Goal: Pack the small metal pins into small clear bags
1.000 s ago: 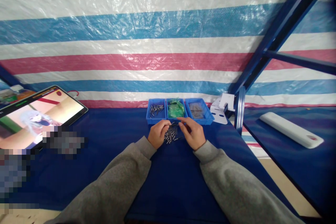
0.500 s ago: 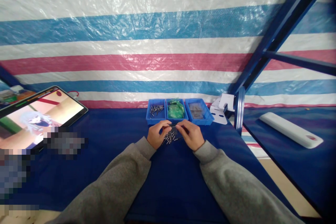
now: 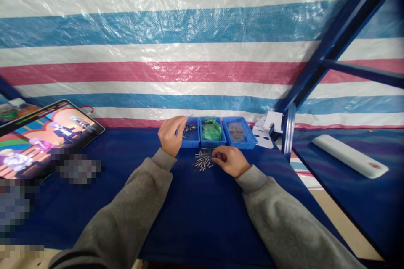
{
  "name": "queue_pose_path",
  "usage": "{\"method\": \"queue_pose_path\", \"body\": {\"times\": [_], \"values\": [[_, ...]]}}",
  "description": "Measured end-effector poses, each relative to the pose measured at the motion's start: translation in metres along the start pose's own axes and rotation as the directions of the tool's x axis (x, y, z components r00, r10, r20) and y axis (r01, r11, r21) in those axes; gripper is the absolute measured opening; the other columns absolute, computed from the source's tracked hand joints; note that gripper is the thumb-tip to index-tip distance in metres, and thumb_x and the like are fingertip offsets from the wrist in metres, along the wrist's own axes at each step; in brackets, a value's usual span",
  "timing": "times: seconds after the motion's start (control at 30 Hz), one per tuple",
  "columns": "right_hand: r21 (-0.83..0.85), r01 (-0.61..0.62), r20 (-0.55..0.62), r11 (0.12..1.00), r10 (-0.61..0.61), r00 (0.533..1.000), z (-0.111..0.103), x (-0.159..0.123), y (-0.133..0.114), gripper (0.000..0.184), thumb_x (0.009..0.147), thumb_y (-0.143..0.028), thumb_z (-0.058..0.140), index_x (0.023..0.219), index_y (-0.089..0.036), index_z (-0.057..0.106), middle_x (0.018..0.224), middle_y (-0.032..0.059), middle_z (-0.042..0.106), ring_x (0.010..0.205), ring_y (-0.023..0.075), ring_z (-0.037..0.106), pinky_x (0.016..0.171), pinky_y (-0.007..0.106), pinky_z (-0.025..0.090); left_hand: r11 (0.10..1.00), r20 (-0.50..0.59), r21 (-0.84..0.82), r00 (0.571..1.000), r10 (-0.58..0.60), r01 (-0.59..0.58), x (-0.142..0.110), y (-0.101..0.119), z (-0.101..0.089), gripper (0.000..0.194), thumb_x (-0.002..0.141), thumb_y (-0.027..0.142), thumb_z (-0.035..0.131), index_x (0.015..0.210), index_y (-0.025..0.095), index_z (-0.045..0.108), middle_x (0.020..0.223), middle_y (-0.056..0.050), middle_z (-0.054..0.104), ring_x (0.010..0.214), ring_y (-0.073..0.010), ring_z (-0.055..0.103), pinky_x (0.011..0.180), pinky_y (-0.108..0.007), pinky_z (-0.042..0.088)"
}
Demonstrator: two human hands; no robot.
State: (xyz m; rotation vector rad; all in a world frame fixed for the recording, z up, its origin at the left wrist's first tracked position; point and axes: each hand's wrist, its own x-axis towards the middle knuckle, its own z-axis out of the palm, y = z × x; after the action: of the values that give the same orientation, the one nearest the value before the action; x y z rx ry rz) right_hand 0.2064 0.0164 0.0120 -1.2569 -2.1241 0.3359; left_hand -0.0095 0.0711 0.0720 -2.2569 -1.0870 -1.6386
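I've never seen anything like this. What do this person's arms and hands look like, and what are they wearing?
The left sleeve and right sleeve are plain, soft grey sweatshirt cloth, baggy along the forearm and narrowing into snug cuffs. A dark band crosses the left sleeve near the picture's bottom edge. The left hand and right hand are bare, without gloves.

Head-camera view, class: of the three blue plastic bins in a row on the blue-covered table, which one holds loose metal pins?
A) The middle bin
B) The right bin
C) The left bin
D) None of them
C. The left blue plastic bin holds the loose metal pins, while the middle bin holds a green bag.
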Motion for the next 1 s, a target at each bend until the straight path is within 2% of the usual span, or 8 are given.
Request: {"method": "queue_pose_path", "body": {"times": [0.07, 0.13, 0.2, 0.33, 0.5, 0.67, 0.83, 1.0], "values": [[-0.022, -0.010, 0.078, 1.000, 0.012, 0.997, -0.001, 0.000, 0.004, 0.010, 0.068, -0.023, 0.064, 0.077, -0.021, 0.063, 0.060, -0.0031, 0.056, 0.052, 0.0101, 0.049, 0.052, 0.022, 0.035, 0.988, 0.156, 0.155, 0.988, -0.018, -0.006, -0.002, -0.002, 0.003, 0.024, 0.081, 0.013, 0.049, 0.100, 0.019, 0.062, 0.106, -0.008, 0.064, 0.111, -0.0260, 0.051, 0.099, -0.051, 0.031], [-0.043, -0.022, 0.135, 0.999, 0.027, 0.991, 0.000, -0.001, 0.008, 0.013, 0.065, -0.021, 0.066, 0.078, -0.022, 0.064, 0.060, -0.0038, 0.056, 0.053, 0.0103, 0.050, 0.052, 0.022, 0.035, 0.964, 0.213, 0.264, 0.975, -0.059, 0.001, -0.010, 0.002, 0.006, 0.034, 0.078, 0.008, 0.049, 0.109, 0.017, 0.057, 0.123, -0.011, 0.053, 0.125, -0.0314, 0.035, 0.103, -0.058, 0.017], [-0.059, -0.026, 0.173, 0.998, 0.036, 0.984, 0.002, -0.001, 0.012, 0.015, 0.062, -0.017, 0.067, 0.077, -0.022, 0.064, 0.059, -0.0044, 0.056, 0.054, 0.0105, 0.051, 0.052, 0.022, 0.034, 0.962, 0.247, 0.273, 0.967, -0.065, -0.006, -0.020, 0.010, 0.006, 0.039, 0.077, 0.007, 0.046, 0.114, 0.018, 0.054, 0.129, -0.010, 0.047, 0.129, -0.0302, 0.027, 0.104, -0.058, 0.013], [-0.054, -0.013, 0.208, 0.998, 0.024, 0.978, 0.006, -0.002, 0.018, 0.012, 0.063, -0.012, 0.065, 0.070, -0.022, 0.063, 0.059, -0.0044, 0.057, 0.057, 0.0107, 0.052, 0.055, 0.022, 0.036, 0.992, 0.315, 0.118, 0.949, 0.006, -0.045, -0.042, 0.024, 0.007, 0.031, 0.080, 0.007, 0.041, 0.101, 0.020, 0.060, 0.118, -0.007, 0.055, 0.122, -0.0235, 0.038, 0.103, -0.048, 0.025], [-0.037, 0.025, 0.212, 0.999, -0.017, 0.977, 0.007, -0.002, 0.016, 0.010, 0.067, -0.011, 0.061, 0.067, -0.021, 0.060, 0.064, -0.0028, 0.056, 0.061, 0.0113, 0.053, 0.057, 0.022, 0.037, 0.993, 0.352, -0.099, 0.931, 0.098, -0.068, -0.059, 0.025, 0.011, 0.026, 0.083, 0.010, 0.040, 0.090, 0.020, 0.063, 0.100, -0.006, 0.064, 0.101, -0.0195, 0.054, 0.088, -0.038, 0.040], [0.013, 0.055, 0.027, 0.998, -0.055, 0.998, 0.005, 0.000, 0.005, 0.005, 0.079, -0.016, 0.053, 0.077, -0.019, 0.057, 0.076, 0.0009, 0.059, 0.069, 0.0132, 0.055, 0.063, 0.024, 0.040, 0.983, 0.364, -0.185, 0.929, 0.067, 0.002, -0.063, 0.021, 0.017, 0.023, 0.085, 0.021, 0.046, 0.103, 0.018, 0.060, 0.092, -0.007, 0.066, 0.087, -0.0176, 0.059, 0.080, -0.033, 0.044], [0.126, 0.027, -0.134, 0.992, -0.010, 0.991, 0.008, 0.000, -0.005, 0.011, 0.083, -0.023, 0.049, 0.080, -0.020, 0.059, 0.073, 0.0010, 0.062, 0.067, 0.0144, 0.057, 0.064, 0.025, 0.042, 0.972, 0.381, -0.236, 0.921, 0.077, 0.017, -0.067, 0.017, 0.023, 0.017, 0.084, 0.027, 0.051, 0.084, 0.018, 0.066, 0.081, -0.005, 0.068, 0.076, -0.0154, 0.061, 0.074, -0.030, 0.047], [0.219, -0.028, -0.260, 0.975, 0.086, 0.962, 0.011, -0.001, -0.011, 0.015, 0.083, -0.029, 0.051, 0.080, -0.019, 0.063, 0.076, 0.0019, 0.065, 0.063, 0.0139, 0.058, 0.061, 0.025, 0.044, 0.963, 0.385, -0.257, 0.922, 0.030, 0.076, -0.067, 0.017, 0.024, 0.018, 0.084, 0.028, 0.051, 0.084, 0.017, 0.065, 0.081, -0.005, 0.067, 0.077, -0.0145, 0.060, 0.075, -0.028, 0.048]]}}
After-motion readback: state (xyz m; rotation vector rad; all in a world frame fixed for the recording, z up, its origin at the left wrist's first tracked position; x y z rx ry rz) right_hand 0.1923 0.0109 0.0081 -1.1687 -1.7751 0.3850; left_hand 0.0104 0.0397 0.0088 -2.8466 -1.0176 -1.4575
